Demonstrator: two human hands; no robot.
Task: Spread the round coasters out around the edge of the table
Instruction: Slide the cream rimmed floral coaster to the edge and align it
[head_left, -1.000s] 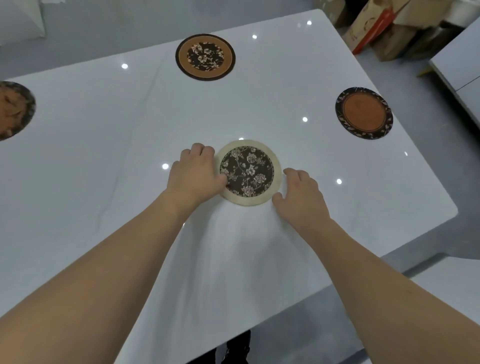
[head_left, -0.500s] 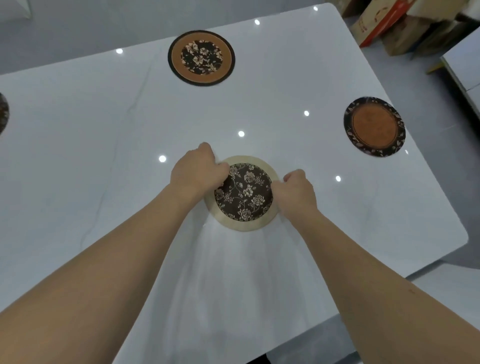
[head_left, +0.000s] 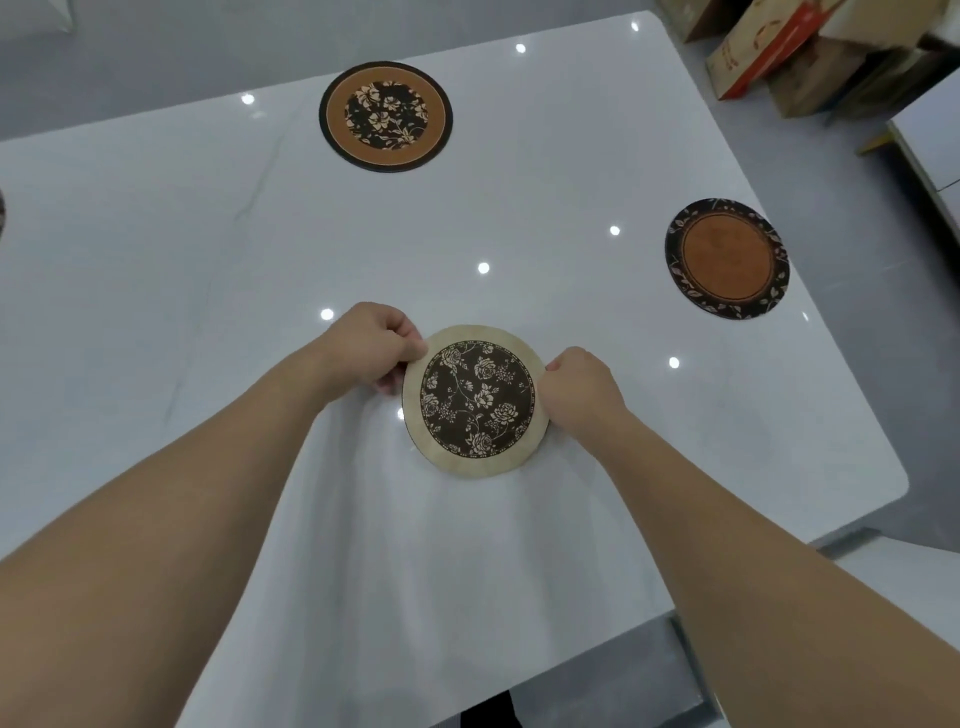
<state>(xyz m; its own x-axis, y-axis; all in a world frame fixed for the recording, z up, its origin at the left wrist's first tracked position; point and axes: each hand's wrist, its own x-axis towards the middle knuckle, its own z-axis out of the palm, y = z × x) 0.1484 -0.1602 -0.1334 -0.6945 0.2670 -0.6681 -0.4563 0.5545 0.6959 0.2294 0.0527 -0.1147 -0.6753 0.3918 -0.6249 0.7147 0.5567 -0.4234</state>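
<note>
Head view: left hand (head_left: 371, 345) and right hand (head_left: 582, 387) now pinch opposite rims of the cream-rimmed floral coaster (head_left: 475, 400); a second ago they lay flat beside it. Coaster has come nearer, mid-table (head_left: 156, 312). Probably heading for the near edge; two others already placed.

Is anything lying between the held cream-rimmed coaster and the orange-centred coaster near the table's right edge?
No. In the head view, only bare white table with light reflections separates the cream-rimmed coaster from the orange-centred coaster.

coaster (head_left: 1, 213) cut by left edge | boxes (head_left: 810, 47) cropped top
</note>
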